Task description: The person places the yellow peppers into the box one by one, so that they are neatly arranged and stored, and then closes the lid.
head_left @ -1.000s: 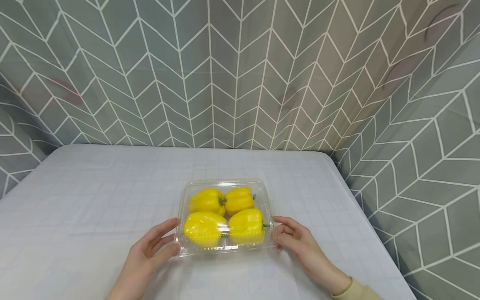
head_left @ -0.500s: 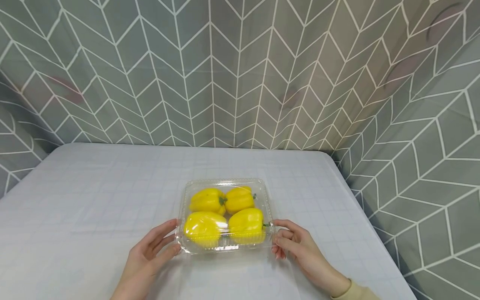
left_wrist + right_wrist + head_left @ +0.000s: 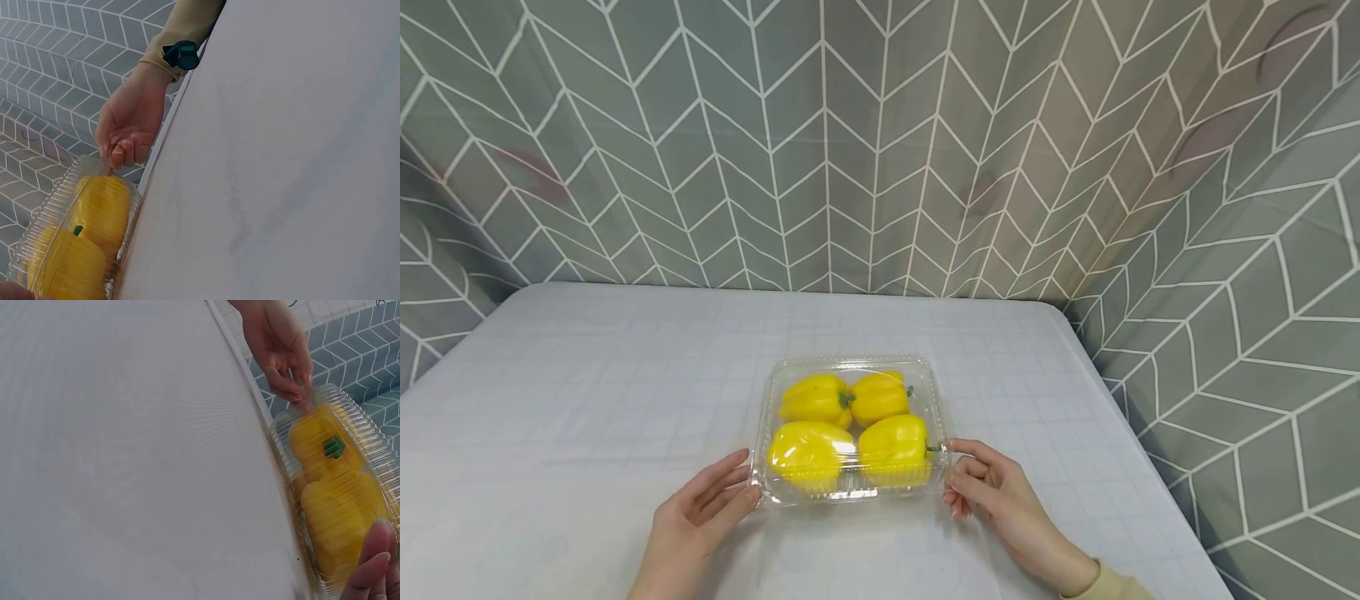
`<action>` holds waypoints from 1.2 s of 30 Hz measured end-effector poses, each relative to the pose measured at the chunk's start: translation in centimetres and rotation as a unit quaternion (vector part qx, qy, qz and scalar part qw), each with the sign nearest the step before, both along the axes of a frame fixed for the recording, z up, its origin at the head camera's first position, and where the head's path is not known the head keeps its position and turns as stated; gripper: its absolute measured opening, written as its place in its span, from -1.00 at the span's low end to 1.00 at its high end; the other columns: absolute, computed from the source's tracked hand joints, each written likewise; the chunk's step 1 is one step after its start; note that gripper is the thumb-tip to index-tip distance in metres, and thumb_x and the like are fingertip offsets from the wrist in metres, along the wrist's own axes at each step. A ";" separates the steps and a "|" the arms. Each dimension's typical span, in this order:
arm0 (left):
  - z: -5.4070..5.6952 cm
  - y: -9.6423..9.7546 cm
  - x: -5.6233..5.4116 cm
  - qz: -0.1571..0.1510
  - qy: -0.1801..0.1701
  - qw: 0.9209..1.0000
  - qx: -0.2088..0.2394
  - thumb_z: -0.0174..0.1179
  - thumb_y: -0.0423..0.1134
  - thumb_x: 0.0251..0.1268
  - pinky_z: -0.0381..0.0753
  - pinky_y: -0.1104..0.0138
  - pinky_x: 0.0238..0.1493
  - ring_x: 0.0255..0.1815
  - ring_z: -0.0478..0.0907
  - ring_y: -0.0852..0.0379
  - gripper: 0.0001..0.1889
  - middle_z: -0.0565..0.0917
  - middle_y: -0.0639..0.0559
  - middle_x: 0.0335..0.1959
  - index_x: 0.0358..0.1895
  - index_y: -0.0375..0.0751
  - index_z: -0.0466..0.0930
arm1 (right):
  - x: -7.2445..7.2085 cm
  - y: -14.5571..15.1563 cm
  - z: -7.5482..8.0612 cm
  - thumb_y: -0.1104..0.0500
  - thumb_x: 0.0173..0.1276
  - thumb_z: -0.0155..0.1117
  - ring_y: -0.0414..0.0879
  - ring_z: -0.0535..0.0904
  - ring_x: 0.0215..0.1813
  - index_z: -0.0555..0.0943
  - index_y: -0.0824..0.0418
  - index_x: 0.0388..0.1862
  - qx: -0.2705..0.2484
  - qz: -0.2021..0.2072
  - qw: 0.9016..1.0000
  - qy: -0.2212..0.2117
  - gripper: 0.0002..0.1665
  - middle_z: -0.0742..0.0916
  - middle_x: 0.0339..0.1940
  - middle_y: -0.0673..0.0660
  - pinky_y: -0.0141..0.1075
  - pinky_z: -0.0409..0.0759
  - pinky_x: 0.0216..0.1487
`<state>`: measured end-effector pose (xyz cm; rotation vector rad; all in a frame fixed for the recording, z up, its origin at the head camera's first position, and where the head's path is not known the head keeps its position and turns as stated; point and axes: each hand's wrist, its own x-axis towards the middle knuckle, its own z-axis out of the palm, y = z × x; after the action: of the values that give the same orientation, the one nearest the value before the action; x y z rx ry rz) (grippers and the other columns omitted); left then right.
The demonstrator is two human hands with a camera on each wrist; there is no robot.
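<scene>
A clear plastic clamshell box (image 3: 917, 492) with its lid down lies on the table in the head view. Several yellow bell peppers (image 3: 892, 446) with green stems show through the lid, in two rows. My left hand (image 3: 688, 521) pinches the box's near left corner, thumb at the rim and the other fingers bent beside the wall. At the near right corner, my right hand (image 3: 1003, 500) holds the edge between thumb and index finger, its other fingers curled below. Both wrist views show the ribbed side of the box (image 3: 47, 215) and the opposite hand at its far end.
A white cloth with a faint grid covers the table (image 3: 610, 375). Behind it and along the right hangs a grey curtain (image 3: 850, 150) with white chevron lines. A beige sleeve (image 3: 1108, 583) covers the right forearm.
The left fingers have slipped slightly down and back along the box's side. On the right hand, the lower fingers have curled under and the thumb has shifted. The box has barely moved.
</scene>
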<state>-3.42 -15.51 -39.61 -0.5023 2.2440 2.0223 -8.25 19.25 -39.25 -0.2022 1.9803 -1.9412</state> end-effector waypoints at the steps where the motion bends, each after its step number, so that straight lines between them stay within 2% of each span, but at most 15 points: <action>1: 0.0 0.0 0.0 0.003 -0.007 1.000 0.001 0.42 -0.14 0.24 0.72 0.49 -0.02 -0.06 0.67 0.32 -0.36 0.62 -0.08 0.20 0.39 -0.10 0.45 | 0.0 0.0 0.0 0.20 0.48 0.20 -0.18 0.60 -0.39 0.24 0.50 0.39 0.001 0.000 1.000 0.001 -0.35 0.68 -0.37 0.07 -0.41 0.64 -0.33; 7: -0.1 0.2 0.1 0.007 -0.027 1.000 -0.006 0.39 -0.12 0.27 0.74 0.47 -0.09 -0.20 0.74 0.15 -0.42 0.71 -0.05 -0.08 0.31 -0.26 0.51 | 0.1 0.0 -0.3 0.22 0.49 0.19 -0.20 0.60 -0.41 0.21 0.52 0.40 -0.003 0.000 1.000 0.008 -0.34 0.68 -0.38 0.06 -0.43 0.64 -0.34; 12: 0.0 0.4 0.3 0.018 -0.002 1.000 -0.014 0.39 -0.19 0.27 0.74 0.49 -0.13 -0.28 0.73 0.14 -0.50 0.71 -0.06 -0.23 0.25 -0.27 0.57 | 0.2 0.0 -0.3 0.22 0.50 0.18 -0.21 0.59 -0.40 0.20 0.53 0.41 -0.013 -0.001 1.000 0.004 -0.33 0.68 -0.37 0.05 -0.44 0.63 -0.34; 18: -0.1 0.6 0.2 0.023 -0.006 0.999 -0.031 0.40 -0.17 0.27 0.70 0.51 -0.22 -0.35 0.64 0.15 -0.49 0.68 -0.01 -0.26 0.25 -0.26 0.58 | 0.3 0.0 -0.2 0.21 0.49 0.19 -0.21 0.60 -0.39 0.18 0.52 0.43 -0.024 -0.007 1.000 -0.007 -0.31 0.68 -0.38 0.04 -0.45 0.60 -0.34; 24: -0.2 0.6 0.2 0.024 0.012 0.999 -0.031 0.38 -0.19 0.28 0.67 0.50 -0.27 -0.40 0.61 0.12 -0.52 0.66 0.00 -0.30 0.23 -0.27 0.59 | 0.3 0.0 -0.3 0.24 0.49 0.19 -0.22 0.60 -0.39 0.17 0.54 0.43 -0.038 -0.002 0.999 -0.002 -0.31 0.69 -0.38 0.03 -0.47 0.58 -0.35; 36: -0.1 0.5 -0.1 0.017 -0.015 0.999 -0.037 0.36 -0.16 0.32 0.67 0.51 -0.27 -0.38 0.61 0.14 -0.50 0.65 0.00 -0.24 0.28 -0.25 0.56 | 0.4 0.0 -0.4 0.24 0.49 0.20 -0.23 0.60 -0.41 0.18 0.53 0.43 -0.044 -0.005 0.999 -0.006 -0.30 0.70 -0.38 0.01 -0.48 0.58 -0.37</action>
<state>-3.48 -14.97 -39.66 -0.5778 2.3160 1.9385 -7.85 19.29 -39.62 -0.2023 1.8930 -2.0322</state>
